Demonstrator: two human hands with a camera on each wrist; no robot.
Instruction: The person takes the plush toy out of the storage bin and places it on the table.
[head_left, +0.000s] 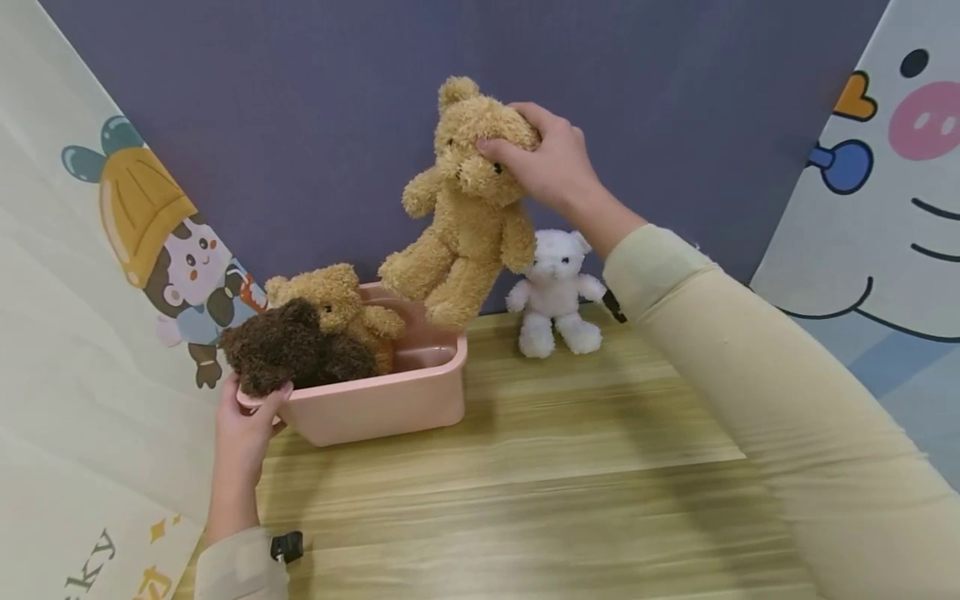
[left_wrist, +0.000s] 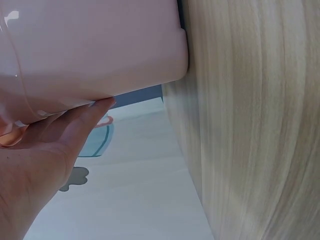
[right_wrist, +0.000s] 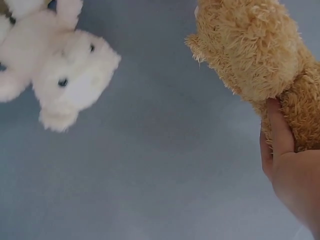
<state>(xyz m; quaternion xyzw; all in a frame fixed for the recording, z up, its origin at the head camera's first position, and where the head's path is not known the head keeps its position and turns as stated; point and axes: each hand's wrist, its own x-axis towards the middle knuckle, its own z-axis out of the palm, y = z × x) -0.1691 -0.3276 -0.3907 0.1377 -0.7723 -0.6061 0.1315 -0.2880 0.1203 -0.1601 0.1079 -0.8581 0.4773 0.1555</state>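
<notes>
By its head, a tan teddy bear (head_left: 476,208) is held up in my right hand (head_left: 558,162), its legs hanging over the right end of a pink bin (head_left: 382,408). In the right wrist view, fingers press into the fur of the tan bear (right_wrist: 250,50). My left hand (head_left: 247,425) grips the bin's left end, thumb over the rim; in the left wrist view its fingers lie along the outer wall of the bin (left_wrist: 100,50). Inside the bin are a dark brown teddy bear (head_left: 273,346) and, behind it, another tan bear (head_left: 322,296).
A white teddy bear (head_left: 558,292) sits on the wood-grain table (head_left: 525,500) to the right of the bin, against the dark blue back panel (head_left: 675,108). Light panels with cartoon figures (head_left: 172,233) stand on both sides.
</notes>
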